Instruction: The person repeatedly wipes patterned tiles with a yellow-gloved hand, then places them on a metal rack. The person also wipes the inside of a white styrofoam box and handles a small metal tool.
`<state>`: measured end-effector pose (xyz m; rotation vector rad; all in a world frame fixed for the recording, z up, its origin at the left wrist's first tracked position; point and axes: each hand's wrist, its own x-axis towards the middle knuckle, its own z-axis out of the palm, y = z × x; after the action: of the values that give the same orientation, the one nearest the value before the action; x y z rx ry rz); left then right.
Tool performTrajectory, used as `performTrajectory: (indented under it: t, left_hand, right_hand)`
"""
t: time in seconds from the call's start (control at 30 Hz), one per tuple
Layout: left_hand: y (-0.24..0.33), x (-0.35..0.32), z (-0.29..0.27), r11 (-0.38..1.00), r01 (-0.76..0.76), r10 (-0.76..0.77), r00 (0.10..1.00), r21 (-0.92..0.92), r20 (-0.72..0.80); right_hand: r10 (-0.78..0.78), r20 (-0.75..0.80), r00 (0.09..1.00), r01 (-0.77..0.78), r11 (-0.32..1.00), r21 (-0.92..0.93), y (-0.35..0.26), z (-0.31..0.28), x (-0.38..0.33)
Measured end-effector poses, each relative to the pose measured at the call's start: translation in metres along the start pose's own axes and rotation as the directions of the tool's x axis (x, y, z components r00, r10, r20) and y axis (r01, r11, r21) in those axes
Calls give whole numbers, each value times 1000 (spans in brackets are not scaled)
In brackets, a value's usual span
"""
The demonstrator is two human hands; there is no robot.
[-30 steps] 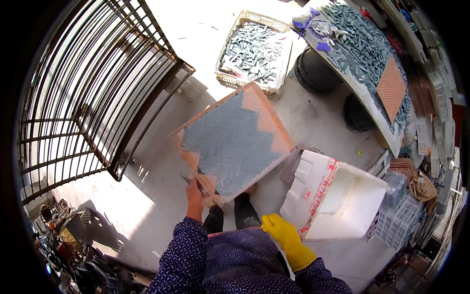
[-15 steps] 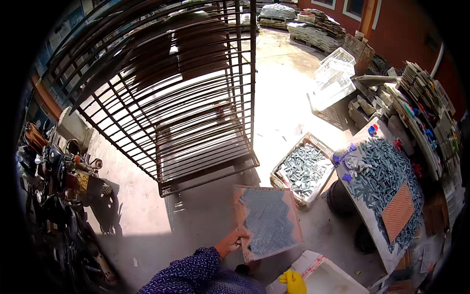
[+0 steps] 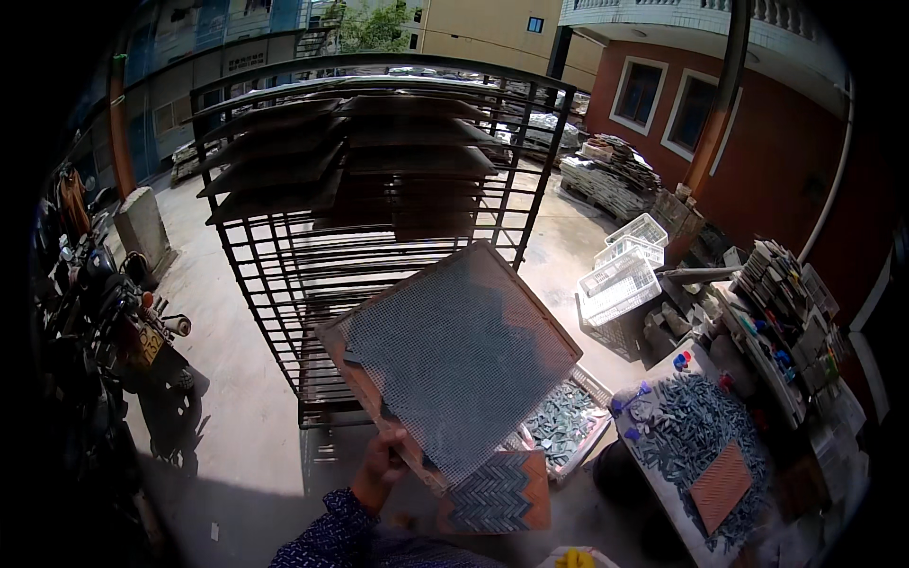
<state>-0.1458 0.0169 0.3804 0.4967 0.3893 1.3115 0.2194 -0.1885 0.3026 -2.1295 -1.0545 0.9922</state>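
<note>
Fingers (image 3: 390, 443) of the left hand (image 3: 379, 470) were clamped on the lower-left edge of a mesh-covered board (image 3: 454, 355), held tilted in front of a metal rack (image 3: 369, 199). A yellow-gloved right hand (image 3: 575, 559) barely showed at the bottom edge; its grip could not be told. A tile-strewn table (image 3: 701, 445) stood at right, with white crates (image 3: 625, 275) beyond.
</note>
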Motion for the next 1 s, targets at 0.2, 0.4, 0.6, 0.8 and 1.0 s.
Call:
performTrajectory:
  t: [0.2, 0.4, 0.6, 0.8, 1.0]
  left_hand:
    - [42, 49, 20, 981, -163, 161, 987, -106, -27]
    - [60, 97, 29, 940, -293, 296, 955, -177, -9]
    - [41, 162, 34, 863, -327, 355, 935, -384, 4]
    - [37, 205, 47, 835, -331, 361, 932, -439, -16]
    - [59, 266, 104, 809, -404, 414, 907, -427, -74]
  right_hand:
    - [-19, -66, 998, 10, 990, -139, 3, 10, 1]
    - [-64, -28, 998, 60, 991, -120, -37, 17, 6]
    - [1, -78, 997, -10, 992, -126, -74, 22, 3]
    - [45, -88, 995, -57, 989, -139, -93, 31, 2]
    - [89, -113, 990, -104, 985, -139, -103, 32, -3]
